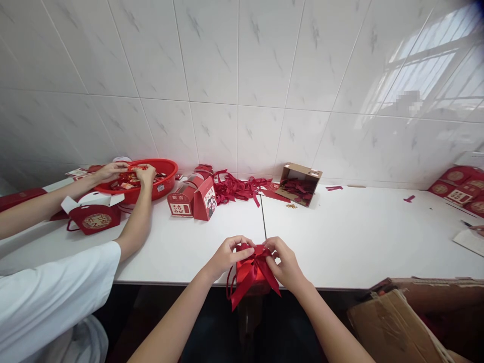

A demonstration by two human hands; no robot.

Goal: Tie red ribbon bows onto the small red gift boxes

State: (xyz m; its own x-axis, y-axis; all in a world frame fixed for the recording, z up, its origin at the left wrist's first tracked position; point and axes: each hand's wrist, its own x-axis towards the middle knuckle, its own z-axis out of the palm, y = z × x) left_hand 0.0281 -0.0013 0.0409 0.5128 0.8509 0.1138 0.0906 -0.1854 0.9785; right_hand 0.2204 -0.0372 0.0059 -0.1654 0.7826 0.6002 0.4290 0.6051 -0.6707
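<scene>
A tiled wall (264, 60) rises ahead of the left grip (237, 252) and the right grip (278, 258), and the white counter (359, 242) runs under it, widest to the right grip's side. A big carton (389, 322) sits below and right of the right grip, off the counter, perhaps to spare working space. Left of the left grip, a co-worker in a white sleeve (75, 282) has both hands (145, 174) over a red basin (172, 171) of small wrapped pieces; an opened carry box (91, 220) stands near those arms, probably for easy reach. Ahead and slightly left of the left grip lies a ribbon pile (238, 187), seemingly kept central so either grip can draw from it. Ahead of the right grip, a small carton (316, 181) lies tipped on its side, its mouth toward the grips, which likely makes its dark red strips simpler to take. Two upright boxes (180, 205) stand ahead and left of the left grip.

The held box (241, 275) is between the grips at the counter's near edge; whether it rests there, I cannot tell. Its bow (260, 261) is pinched from both sides, the left grip on one loop, the right on the other, which should keep the knot even. A thin cord (229, 282) hangs beneath the left grip.
</scene>
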